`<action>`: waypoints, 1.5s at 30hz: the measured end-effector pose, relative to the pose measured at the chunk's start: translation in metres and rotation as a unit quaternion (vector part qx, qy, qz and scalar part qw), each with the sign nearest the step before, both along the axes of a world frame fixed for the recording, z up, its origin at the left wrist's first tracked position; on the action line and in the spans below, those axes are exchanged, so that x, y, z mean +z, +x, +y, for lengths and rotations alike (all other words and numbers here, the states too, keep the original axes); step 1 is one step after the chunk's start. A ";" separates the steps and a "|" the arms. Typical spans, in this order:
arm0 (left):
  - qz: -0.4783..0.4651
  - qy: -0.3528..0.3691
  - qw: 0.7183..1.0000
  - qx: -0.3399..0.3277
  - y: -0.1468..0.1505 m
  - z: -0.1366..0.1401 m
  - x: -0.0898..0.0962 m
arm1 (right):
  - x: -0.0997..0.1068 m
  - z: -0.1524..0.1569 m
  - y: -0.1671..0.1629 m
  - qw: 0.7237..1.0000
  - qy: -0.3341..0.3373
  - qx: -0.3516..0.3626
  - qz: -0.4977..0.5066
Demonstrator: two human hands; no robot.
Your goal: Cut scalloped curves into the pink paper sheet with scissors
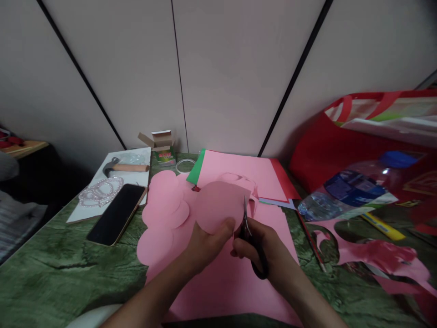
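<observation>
My left hand pinches a roundish piece of pink paper by its lower edge, thumb on top. In my right hand is a pair of scissors with black handles, fingers through the loops. The blades point away from me and lie at the right edge of the paper piece. Below both hands spreads a large pink sheet. To the left, several cut pink paper circles overlap on it. A thin curled pink strip lies behind the scissors.
Left are a phone, beads and a hammer. A small box and coloured sheets lie at the back. Right are a water bottle, red bag, pencil, yellow cutter and pink scraps.
</observation>
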State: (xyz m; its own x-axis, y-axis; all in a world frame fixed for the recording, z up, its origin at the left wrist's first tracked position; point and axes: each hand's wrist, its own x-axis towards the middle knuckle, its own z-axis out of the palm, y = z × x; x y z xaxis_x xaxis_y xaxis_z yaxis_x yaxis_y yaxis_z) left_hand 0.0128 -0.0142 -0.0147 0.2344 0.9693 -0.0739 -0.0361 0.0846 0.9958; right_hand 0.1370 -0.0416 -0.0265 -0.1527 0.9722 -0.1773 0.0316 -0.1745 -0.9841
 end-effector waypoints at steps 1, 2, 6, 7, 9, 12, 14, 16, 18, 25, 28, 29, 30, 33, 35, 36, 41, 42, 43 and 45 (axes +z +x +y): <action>0.000 -0.002 1.000 0.002 0.000 0.000 0.000 | 0.000 0.000 0.000 1.000 -0.002 -0.001 0.000; 0.000 -0.005 1.000 0.004 -0.001 0.000 0.000 | 0.001 0.000 0.000 1.000 -0.004 -0.001 0.000; 0.016 -0.013 1.000 -0.003 -0.003 0.000 -0.001 | -0.001 0.001 0.001 1.000 -0.001 0.004 0.006; 0.019 -0.011 1.000 -0.001 -0.003 0.000 -0.001 | -0.002 0.001 0.001 1.000 0.001 0.005 0.007; 0.019 -0.001 1.000 0.013 -0.004 0.001 -0.003 | -0.003 0.000 0.001 1.000 0.006 0.007 0.006; 0.023 0.006 0.999 0.036 -0.004 0.003 -0.006 | -0.003 0.000 0.001 1.000 0.005 0.006 0.003; 0.028 0.010 0.999 0.042 -0.004 0.004 -0.007 | -0.001 0.000 0.000 1.000 0.001 0.006 0.004; 0.031 0.010 0.999 0.043 -0.004 0.004 -0.009 | 0.000 0.000 0.000 1.000 0.001 0.006 0.009; 0.032 0.009 0.998 0.047 -0.005 0.004 -0.011 | 0.001 0.000 0.000 1.000 0.003 0.007 0.013; 0.029 0.010 0.997 0.066 -0.007 0.005 -0.019 | 0.000 -0.003 0.000 1.000 -0.010 0.003 0.026; 0.003 0.033 0.997 0.067 -0.006 0.006 -0.020 | -0.001 -0.004 -0.001 1.000 -0.007 0.005 0.030; -0.014 0.037 0.996 0.075 -0.005 0.006 -0.020 | -0.001 -0.004 -0.002 0.999 -0.005 0.007 0.031; -0.031 0.036 0.995 0.085 -0.004 0.006 -0.020 | -0.001 -0.005 -0.003 0.999 -0.005 0.007 0.034; -0.039 0.020 0.994 0.103 -0.001 0.005 -0.017 | -0.001 -0.005 -0.007 0.999 -0.003 0.001 0.053; -0.016 0.018 0.995 0.093 -0.001 0.003 -0.014 | -0.001 -0.004 -0.009 0.998 0.000 -0.011 0.057; -0.008 0.022 0.996 0.087 -0.001 0.002 -0.013 | -0.002 -0.004 -0.009 0.998 0.001 -0.018 0.053; 0.002 0.064 0.995 0.070 -0.003 -0.001 -0.007 | 0.000 -0.001 -0.004 0.998 0.025 -0.016 0.054; 0.006 0.070 0.995 0.070 -0.004 -0.003 -0.005 | 0.003 -0.002 -0.004 0.998 0.027 -0.014 0.057; 0.012 0.072 0.995 0.068 -0.005 -0.004 -0.002 | 0.006 -0.004 -0.003 0.998 0.024 -0.014 0.058; 0.027 0.070 0.996 0.057 -0.006 -0.009 0.005 | 0.015 -0.011 -0.003 0.998 0.010 -0.022 0.051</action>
